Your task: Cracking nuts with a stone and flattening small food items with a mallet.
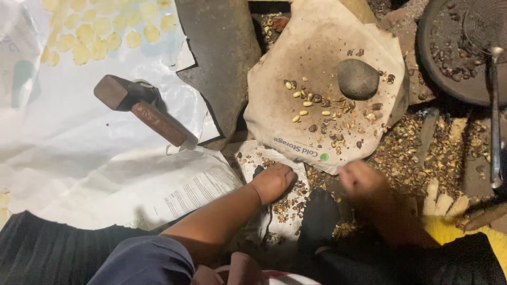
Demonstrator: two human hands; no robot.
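Note:
My left hand rests knuckles-down on a white sack strewn with brown husks, fingers curled under; whether it holds anything is hidden. Blurred with motion, my right hand hovers at the near edge of a dirty cloth that carries pale yellow kernels, dark shell bits and a round grey stone. The right fingers look bunched, their contents unclear.
A wooden-handled hammer lies on white plastic sheeting at left, with flattened yellow pieces beyond. A dark round pan with a metal ladle sits at upper right. Husks litter the ground; a yellow broom lies at right.

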